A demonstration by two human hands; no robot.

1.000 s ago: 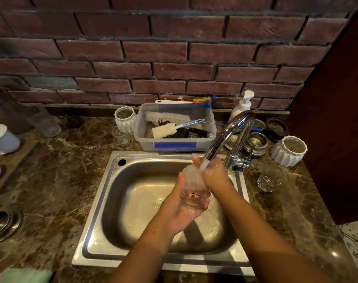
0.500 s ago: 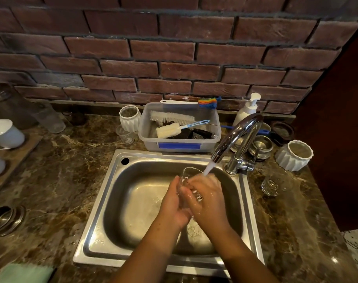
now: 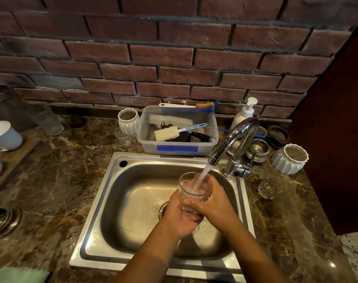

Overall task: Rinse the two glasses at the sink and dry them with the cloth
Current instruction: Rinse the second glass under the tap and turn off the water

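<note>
Marble surface [image 3: 57, 180], sink [image 3: 92, 248]: left hand [image 3: 179, 218] and right hand [image 3: 213, 203] curl round glass [image 3: 191, 189] under tap [image 3: 233, 137], left fingers partly hidden; second glass [image 3: 270, 186] right; cloth [image 3: 20, 275] cut off near-left.

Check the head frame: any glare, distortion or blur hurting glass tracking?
Head view: wide-angle distortion bows the brick courses; glare streaks the faucet and spots the counter bottom right; the glass, gripped by the left hand and right hand, is partly washed out by the stream.
</note>
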